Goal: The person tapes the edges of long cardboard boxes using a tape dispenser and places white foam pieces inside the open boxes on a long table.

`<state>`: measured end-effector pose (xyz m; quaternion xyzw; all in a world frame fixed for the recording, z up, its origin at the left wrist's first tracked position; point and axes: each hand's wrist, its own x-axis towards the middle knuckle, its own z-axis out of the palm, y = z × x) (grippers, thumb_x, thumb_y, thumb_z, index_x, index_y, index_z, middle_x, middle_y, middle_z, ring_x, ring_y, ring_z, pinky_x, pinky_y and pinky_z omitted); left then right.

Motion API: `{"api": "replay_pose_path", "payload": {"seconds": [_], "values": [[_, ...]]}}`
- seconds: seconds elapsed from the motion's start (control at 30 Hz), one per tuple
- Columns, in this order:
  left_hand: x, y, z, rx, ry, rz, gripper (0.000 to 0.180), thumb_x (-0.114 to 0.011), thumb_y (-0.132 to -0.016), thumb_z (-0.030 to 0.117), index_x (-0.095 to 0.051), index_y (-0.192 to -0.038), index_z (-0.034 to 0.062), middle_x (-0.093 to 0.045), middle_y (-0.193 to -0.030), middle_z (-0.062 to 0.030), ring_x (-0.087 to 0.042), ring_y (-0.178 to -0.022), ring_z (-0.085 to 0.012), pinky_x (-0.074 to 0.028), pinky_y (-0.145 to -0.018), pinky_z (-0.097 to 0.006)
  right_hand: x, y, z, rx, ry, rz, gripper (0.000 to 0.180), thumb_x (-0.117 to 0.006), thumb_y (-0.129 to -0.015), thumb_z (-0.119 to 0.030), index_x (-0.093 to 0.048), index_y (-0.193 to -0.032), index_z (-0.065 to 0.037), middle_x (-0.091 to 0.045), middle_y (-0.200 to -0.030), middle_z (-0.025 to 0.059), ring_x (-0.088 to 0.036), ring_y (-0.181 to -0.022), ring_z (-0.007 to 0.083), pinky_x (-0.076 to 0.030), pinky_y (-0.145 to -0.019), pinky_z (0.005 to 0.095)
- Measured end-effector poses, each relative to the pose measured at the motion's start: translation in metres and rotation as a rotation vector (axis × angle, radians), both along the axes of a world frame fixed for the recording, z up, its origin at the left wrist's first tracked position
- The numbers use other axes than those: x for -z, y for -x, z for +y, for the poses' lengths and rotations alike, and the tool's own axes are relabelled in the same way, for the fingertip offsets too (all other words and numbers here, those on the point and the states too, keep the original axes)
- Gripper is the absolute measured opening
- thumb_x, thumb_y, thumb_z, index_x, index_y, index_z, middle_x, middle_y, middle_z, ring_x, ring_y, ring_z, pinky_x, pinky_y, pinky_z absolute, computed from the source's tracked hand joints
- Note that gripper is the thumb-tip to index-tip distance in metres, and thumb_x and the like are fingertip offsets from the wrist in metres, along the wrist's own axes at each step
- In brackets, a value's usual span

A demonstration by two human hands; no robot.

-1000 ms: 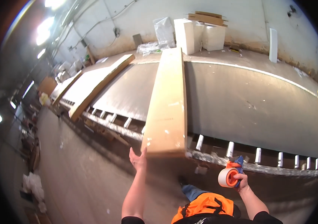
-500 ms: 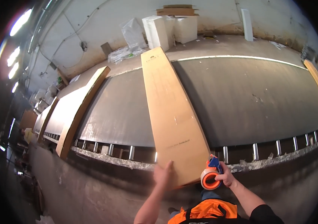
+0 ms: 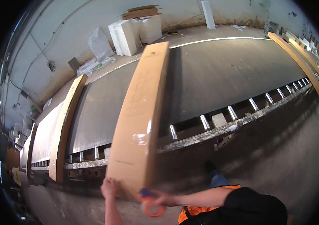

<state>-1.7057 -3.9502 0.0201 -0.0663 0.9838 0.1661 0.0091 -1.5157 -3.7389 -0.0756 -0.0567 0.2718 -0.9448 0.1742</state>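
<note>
A long, flat cardboard box (image 3: pixel 133 123) lies across the conveyor, its near end jutting over the front edge toward me. Shiny strips of clear tape show on its upper face. My left hand (image 3: pixel 110 187) grips the near left corner, fingers bent against the cardboard. In my right hand (image 3: pixel 164 198) is a tape dispenser (image 3: pixel 152 208) with an orange hub and a blue part, held beside the near right corner. Motion blurs this hand and the dispenser, and whether the tape touches the box cannot be made out.
The dark conveyor belt (image 3: pixel 219 71) has metal rollers (image 3: pixel 231 112) along its worn front rail (image 3: pixel 204 135). Another long box (image 3: pixel 66 127) lies across it at left, and more boxes (image 3: pixel 296 62) at far right. White wrapped blocks (image 3: pixel 124 37) stand by the wall.
The view has turned, and the box now slants the other way. My right hand has carried the tape dispenser leftward to the near end, while my left hand has stayed at the near left corner.
</note>
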Motion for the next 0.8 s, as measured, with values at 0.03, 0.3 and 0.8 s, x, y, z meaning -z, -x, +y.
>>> {"api": "replay_pose_path", "payload": {"seconds": [0.03,0.3,0.8], "values": [[0.001,0.002,-0.034,-0.002,-0.129,0.121,0.037,-0.067,-0.089,0.031,-0.063,-0.116,0.0056,-0.068,-0.109,-0.0164,-0.066,-0.1,-0.0297,-0.051,-0.086,-0.038,-0.013,0.033,-0.02,-0.123,-0.111,0.041,0.069,-0.061,-0.064,-0.009,-0.045,-0.131,0.0,-0.055,-0.11,0.0066,-0.056,-0.101,0.0158,-0.044,-0.094,0.0285],[0.041,-0.083,-0.152,-0.197,0.175,0.268,0.07,-0.073,-0.084,0.035,-0.047,-0.137,-0.0032,-0.048,-0.14,-0.0269,-0.047,-0.128,-0.0404,-0.036,-0.109,-0.043,-0.049,0.085,0.081,-0.155,-0.012,0.213,0.098,-0.081,-0.067,-0.024,-0.031,-0.148,-0.002,-0.039,-0.149,0.0107,-0.039,-0.135,0.0208,-0.029,-0.114,0.037],[-0.014,0.216,0.452,0.885,0.305,0.211,0.11,-0.084,-0.065,0.045,-0.029,-0.143,-0.0099,-0.032,-0.149,-0.0295,-0.028,-0.14,-0.0461,-0.024,-0.116,-0.049,-0.051,0.175,0.525,0.896,-0.429,-0.236,0.063,-0.057,-0.057,-0.004,-0.056,-0.12,-0.002,-0.062,-0.108,0.0078,-0.062,-0.098,0.019,-0.049,-0.095,0.0326]]}}
